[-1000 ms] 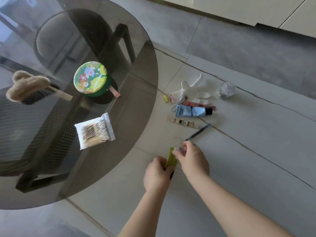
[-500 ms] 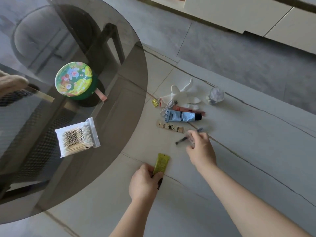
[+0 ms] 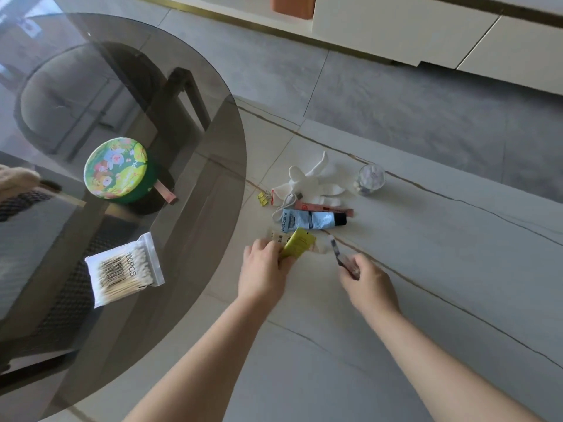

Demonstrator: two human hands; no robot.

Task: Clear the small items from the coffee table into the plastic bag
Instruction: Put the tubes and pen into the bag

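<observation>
The left hand (image 3: 262, 274) pinches a yellow-green sachet (image 3: 298, 247) and reaches onto the flat beige strip (image 3: 277, 238), which lies on the pale tabletop (image 3: 426, 269) just ahead of its fingertips, long axis running left to right; this hand is plainly nearer it. Just beyond lies the blue tube (image 3: 312, 220), parallel. The right hand (image 3: 367, 284) grips a dark pen (image 3: 341, 257), tip pointing away. No plastic bag shows

Head-worn view, steeply downward, close
</observation>
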